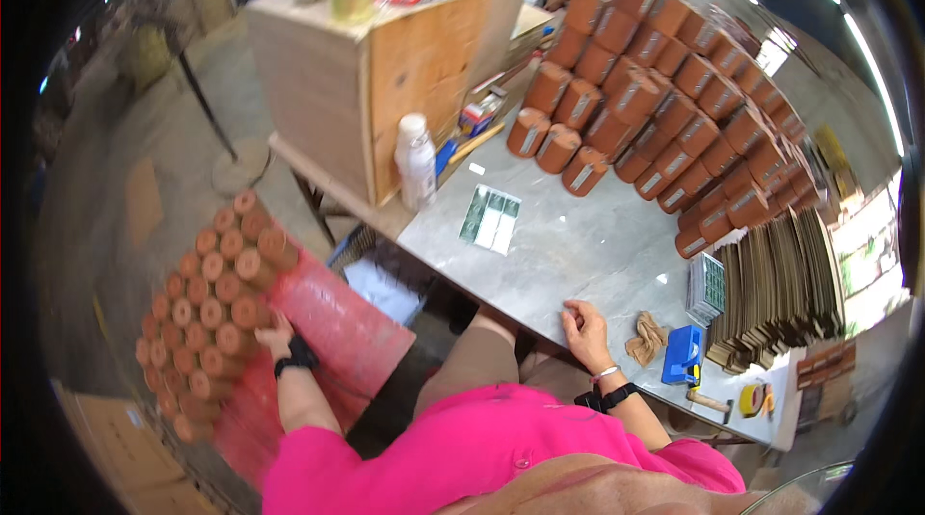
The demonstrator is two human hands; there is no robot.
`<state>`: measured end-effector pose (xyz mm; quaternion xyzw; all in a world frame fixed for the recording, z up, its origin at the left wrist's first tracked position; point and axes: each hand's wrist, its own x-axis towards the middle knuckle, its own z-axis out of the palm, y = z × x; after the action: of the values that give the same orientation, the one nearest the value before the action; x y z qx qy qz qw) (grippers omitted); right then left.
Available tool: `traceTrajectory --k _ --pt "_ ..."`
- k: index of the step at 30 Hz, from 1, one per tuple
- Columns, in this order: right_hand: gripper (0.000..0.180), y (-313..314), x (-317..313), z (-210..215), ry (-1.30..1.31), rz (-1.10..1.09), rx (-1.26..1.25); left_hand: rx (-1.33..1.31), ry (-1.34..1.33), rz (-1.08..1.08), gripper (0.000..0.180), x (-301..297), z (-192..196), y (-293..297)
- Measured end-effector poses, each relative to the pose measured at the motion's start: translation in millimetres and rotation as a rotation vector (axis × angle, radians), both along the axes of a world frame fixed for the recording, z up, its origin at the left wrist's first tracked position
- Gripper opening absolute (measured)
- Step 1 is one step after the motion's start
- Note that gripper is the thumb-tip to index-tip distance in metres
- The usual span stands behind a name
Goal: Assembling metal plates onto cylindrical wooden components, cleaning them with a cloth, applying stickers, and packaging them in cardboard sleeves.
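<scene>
My left hand (277,334) reaches down to a stack of orange-brown cylinders (207,308) lying on a red sheet (337,327) at my left; its fingers touch one cylinder at the stack's lower right edge. Whether it grips that cylinder is hidden. My right hand (584,327) rests on the near edge of the grey table (578,245), fingers loosely curled, holding nothing. Both wrists wear black bands.
A large pile of orange-brown cylinders (665,101) covers the table's far right. A white bottle (416,160) stands by a wooden crate (385,72). Also on the table: label sheets (490,218), flat cardboard stack (780,289), blue tape dispenser (684,354), brown cloth (647,335).
</scene>
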<state>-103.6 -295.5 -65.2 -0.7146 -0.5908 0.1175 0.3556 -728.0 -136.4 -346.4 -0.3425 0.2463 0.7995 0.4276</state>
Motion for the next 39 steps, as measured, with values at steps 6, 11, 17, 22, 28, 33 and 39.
traceTrajectory --k 6,11,17,22,28,33,39 --pt "0.017 -8.4 10.8 -4.7 0.310 -0.033 0.001 -0.228 0.490 -0.563 0.012 112.5 90.1 -48.6" --pt "0.017 -10.0 13.1 9.8 0.457 -0.029 -0.069 -0.211 0.733 -0.805 0.011 195.5 179.1 -62.2" --pt "0.032 -31.4 46.2 46.3 -0.335 -0.290 0.279 0.160 1.342 -0.978 0.015 265.3 287.0 -32.9" --pt "0.039 -57.0 86.3 25.8 -0.509 -0.442 -0.017 0.740 1.413 -1.323 0.015 373.7 320.9 -17.6" --pt "0.044 -61.6 88.3 25.8 -0.555 -0.419 -0.076 1.075 1.864 -1.458 0.022 458.9 298.1 -9.6" --pt "0.047 -69.9 89.1 34.4 -0.518 -0.414 -0.233 1.070 2.042 -1.224 0.021 469.1 261.5 -11.7" --pt "0.036 -68.0 105.3 34.1 -0.467 -0.391 -0.264 0.984 1.951 -1.208 0.021 464.6 266.2 -13.9"
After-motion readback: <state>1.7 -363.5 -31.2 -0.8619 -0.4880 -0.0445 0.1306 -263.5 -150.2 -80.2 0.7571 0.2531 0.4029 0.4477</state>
